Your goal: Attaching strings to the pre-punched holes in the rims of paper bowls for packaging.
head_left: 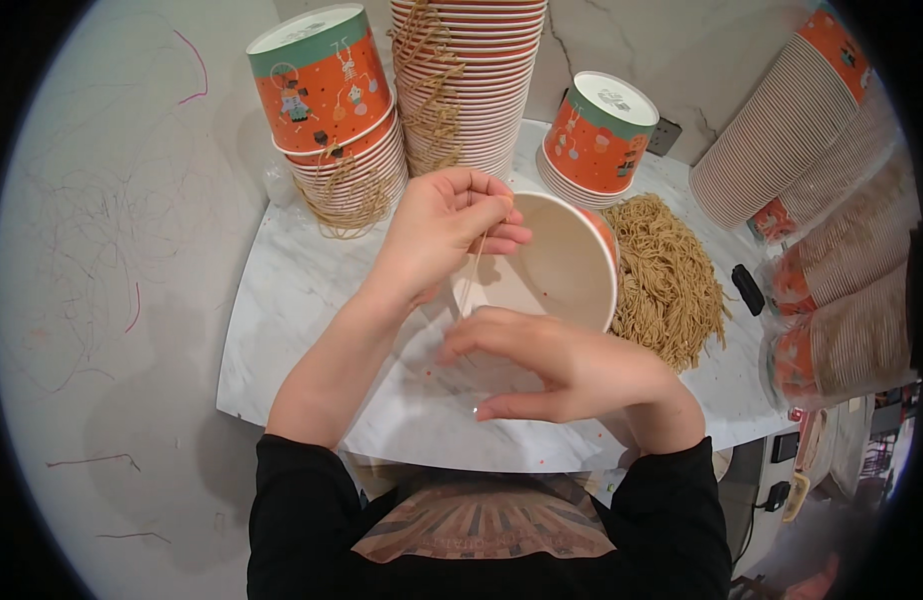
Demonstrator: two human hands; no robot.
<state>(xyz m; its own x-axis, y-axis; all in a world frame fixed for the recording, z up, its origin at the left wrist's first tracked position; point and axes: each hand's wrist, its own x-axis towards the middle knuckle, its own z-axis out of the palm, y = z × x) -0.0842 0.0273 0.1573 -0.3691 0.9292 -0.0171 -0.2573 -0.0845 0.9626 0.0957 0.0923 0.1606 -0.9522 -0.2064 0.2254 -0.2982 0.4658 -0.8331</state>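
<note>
My left hand (450,225) is closed in a pinch on a thin tan cord (475,268), above the near left rim of a paper bucket. The cord hangs down toward my right hand (572,368), whose fingers are bent and whose thumb stands well apart. Whether the cord's lower end loops round a right finger, I cannot tell. The paper bucket (580,262) shows its white inside, with a strip of orange outer wall on the right. To its right lies a heap of tan cords (667,280).
Upside-down orange buckets stand in a left stack (327,95), a tall middle stack (482,90) and a shorter right stack (604,135). Tan cords drape over the left two. Wrapped bucket stacks (842,250) line the right side, near a small black object (748,290) on the marble-patterned table (312,320).
</note>
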